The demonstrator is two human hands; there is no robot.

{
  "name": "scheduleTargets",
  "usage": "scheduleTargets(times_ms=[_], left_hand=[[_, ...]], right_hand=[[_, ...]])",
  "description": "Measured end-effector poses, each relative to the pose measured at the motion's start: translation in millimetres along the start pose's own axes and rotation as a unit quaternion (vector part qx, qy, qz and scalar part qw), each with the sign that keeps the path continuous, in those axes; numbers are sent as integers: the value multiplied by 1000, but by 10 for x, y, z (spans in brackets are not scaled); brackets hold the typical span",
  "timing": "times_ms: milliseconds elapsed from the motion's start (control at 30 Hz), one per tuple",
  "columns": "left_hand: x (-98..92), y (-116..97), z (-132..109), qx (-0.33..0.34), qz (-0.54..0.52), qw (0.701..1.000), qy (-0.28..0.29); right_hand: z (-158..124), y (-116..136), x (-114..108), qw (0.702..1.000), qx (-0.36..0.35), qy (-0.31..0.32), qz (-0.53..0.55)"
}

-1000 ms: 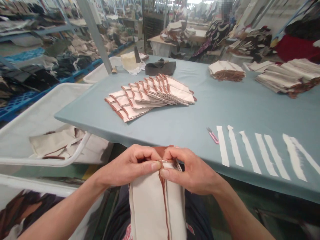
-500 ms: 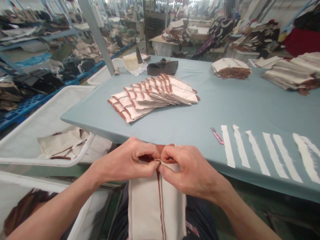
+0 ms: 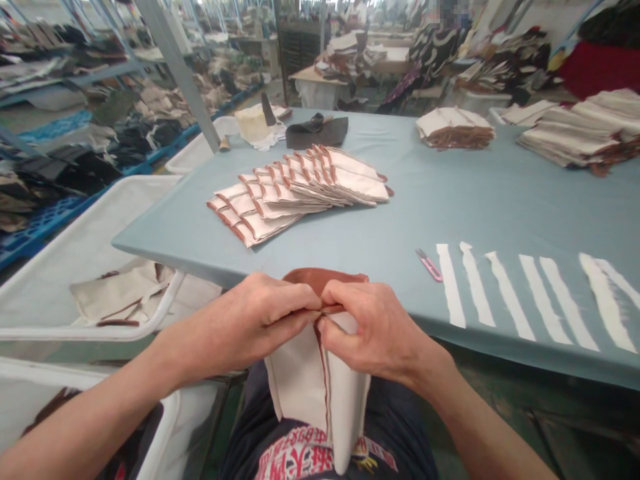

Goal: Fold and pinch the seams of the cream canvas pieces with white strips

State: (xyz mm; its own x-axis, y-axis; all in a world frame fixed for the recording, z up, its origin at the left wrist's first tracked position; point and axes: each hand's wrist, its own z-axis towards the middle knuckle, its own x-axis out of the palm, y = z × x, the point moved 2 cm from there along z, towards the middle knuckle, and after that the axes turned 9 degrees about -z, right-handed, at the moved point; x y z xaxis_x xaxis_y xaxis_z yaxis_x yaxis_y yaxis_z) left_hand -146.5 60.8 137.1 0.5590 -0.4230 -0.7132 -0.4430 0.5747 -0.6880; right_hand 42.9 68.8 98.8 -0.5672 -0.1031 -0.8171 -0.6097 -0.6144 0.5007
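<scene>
A cream fabric piece (image 3: 303,380) with brown edging hangs over my lap, below the front edge of the table. My left hand (image 3: 267,317) pinches its top edge near the middle seam. Close beside it, almost touching, my right hand (image 3: 367,327) pinches the same edge from the other side. Behind the fingers the brown band (image 3: 325,275) curves open. Fingertips cover the exact point of the grip. Beyond my hands, a fanned row of similar cream pieces (image 3: 300,193) lies on the blue-green table (image 3: 400,233).
Pink-handled snips (image 3: 429,265) and several white strips (image 3: 450,287) lie at the right front. Stacks of cream pieces (image 3: 455,127) and a dark cloth (image 3: 317,131) sit farther back. White bins (image 3: 95,233) stand left. A person in patterned clothing (image 3: 435,50) is in the background.
The fabric piece has been raised and tilted, its lower end now higher and folded inward, showing the printing on my clothing. Its brown band has opened wider. The view has shifted slightly.
</scene>
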Motion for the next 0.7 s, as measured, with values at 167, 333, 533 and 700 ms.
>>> scheduleTargets(times_ms=[167,333,533,700], left_hand=[[15,26,59,-24,-17,999,12],[95,23,105,26,52,998,2],[221,41,94,186,158,968,-56],[182,-21,104,200,140,970,-5]], right_hand=[[38,-6,-99,998,8,52,24],[46,-34,-177,982,57,134,117],[-59,-151,-188,916,196,189,295],[-125,-239,-69,851,201,184,450]])
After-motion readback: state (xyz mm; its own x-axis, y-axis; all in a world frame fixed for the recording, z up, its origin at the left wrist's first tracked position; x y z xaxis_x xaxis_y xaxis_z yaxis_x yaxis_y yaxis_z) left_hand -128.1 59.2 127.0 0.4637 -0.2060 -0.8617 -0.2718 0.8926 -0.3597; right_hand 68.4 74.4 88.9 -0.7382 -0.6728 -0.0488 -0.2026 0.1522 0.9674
